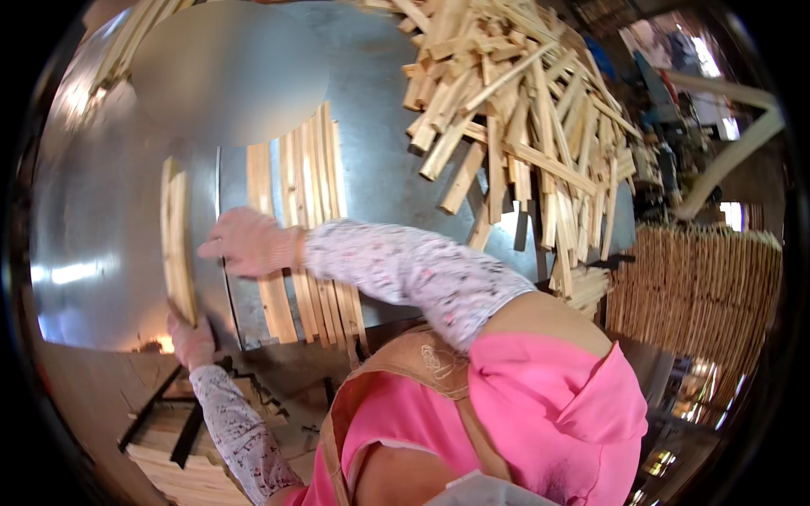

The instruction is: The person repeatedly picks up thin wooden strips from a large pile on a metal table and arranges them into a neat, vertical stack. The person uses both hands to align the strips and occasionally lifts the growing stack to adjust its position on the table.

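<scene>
My left hand [192, 339] is closed round the near end of a pale wooden strip [175, 232]. The strip points away from me over the left part of the metal tabletop [101, 228]. My right hand [251, 243] is between that strip and a row of wooden strips [316, 185] lying side by side. Its fingers stretch left, apart from the held strip, and nothing shows in them. The right hand and forearm cover part of the row. Both forearms wear white flowered sleeves.
A loose heap of wooden strips [515, 110] covers the far right of the table. Bundled wood [688, 295] is stacked beyond it on the right. Below the table's near edge, at lower left, stands more stacked wood [181, 464] with dark bars. A thin seam [224, 278] crosses the tabletop.
</scene>
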A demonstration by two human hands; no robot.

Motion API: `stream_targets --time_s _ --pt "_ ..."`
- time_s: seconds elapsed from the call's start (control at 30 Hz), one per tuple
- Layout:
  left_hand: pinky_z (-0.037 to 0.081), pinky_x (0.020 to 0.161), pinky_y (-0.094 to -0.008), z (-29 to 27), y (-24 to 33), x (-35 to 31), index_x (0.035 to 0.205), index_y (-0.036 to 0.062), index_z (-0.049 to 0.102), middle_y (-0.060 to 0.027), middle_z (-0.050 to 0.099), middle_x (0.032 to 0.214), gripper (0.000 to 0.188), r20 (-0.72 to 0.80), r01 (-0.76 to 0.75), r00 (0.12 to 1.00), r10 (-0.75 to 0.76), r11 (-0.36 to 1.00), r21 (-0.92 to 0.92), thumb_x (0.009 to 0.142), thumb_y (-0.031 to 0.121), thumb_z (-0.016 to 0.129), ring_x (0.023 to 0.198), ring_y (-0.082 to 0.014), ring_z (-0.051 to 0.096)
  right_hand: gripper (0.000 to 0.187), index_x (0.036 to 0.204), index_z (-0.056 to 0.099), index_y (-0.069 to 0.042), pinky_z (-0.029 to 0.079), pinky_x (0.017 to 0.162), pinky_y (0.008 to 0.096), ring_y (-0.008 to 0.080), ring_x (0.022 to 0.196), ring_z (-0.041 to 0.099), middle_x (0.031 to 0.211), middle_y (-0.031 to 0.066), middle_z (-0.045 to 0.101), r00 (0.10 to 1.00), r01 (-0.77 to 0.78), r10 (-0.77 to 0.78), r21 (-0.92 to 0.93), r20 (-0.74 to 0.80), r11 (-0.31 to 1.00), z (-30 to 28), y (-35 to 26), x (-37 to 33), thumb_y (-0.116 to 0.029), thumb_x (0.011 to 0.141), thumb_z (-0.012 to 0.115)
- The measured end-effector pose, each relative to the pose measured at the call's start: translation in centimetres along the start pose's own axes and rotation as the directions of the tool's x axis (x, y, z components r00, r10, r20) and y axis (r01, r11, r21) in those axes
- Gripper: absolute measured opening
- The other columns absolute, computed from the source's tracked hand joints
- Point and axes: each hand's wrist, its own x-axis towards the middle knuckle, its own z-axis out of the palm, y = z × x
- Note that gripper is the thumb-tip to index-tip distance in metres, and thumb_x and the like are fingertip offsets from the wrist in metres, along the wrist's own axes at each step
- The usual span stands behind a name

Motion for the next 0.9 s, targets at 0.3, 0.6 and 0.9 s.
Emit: stream_targets --time_s 0.3,0.6,0.9 --pt "0.040 0.124 -0.0454 -3.7 4.6 1.9 0.170 0.0070 0.031 -0.0247 0.049 0.162 0.089 -0.108 0.100 0.989 -0.098 0.995 0.012 0.097 0.025 0.077 0.151 -0.0411 0.047 0.055 0.133 0.068 -0.003 0.053 0.101 0.0522 0.0460 0.113 0.067 0.114 0.0254 0.074 0.254 -0.966 0.631 -0.157 -0.733 0.207 -26.5 12.5 -40.7 -0.038 0.091 0.074" --pt "0.048 0.116 -0.0469 3.0 55.4 -1.3 0.146 0.0017 0.064 -0.0216 0.069 0.141 0.058 -0.391 -0.843 0.531 0.752 0.420 -0.336 0.094 0.024 0.078 0.133 -0.0396 0.063 0.084 0.161 0.046 -0.003 0.055 0.103 0.0490 0.0464 0.120 0.068 0.135 0.0314 0.068 -0.053 -0.883 0.881 0.434 -0.470 0.178 -33.1 21.0 -41.9 -0.046 0.095 0.074" --pt "0.059 0.098 -0.0540 7.2 73.8 -9.4 0.146 0.0124 0.056 -0.0192 0.069 0.136 0.050 0.231 -0.696 0.694 0.682 0.718 -0.030 0.100 0.029 0.066 0.120 -0.0396 0.071 0.072 0.152 0.052 0.005 0.051 0.109 0.0409 0.0365 0.133 0.064 0.141 0.0270 0.066 0.195 -0.711 0.958 0.644 -0.208 0.285 -38.4 19.7 -44.0 -0.020 0.087 0.071"
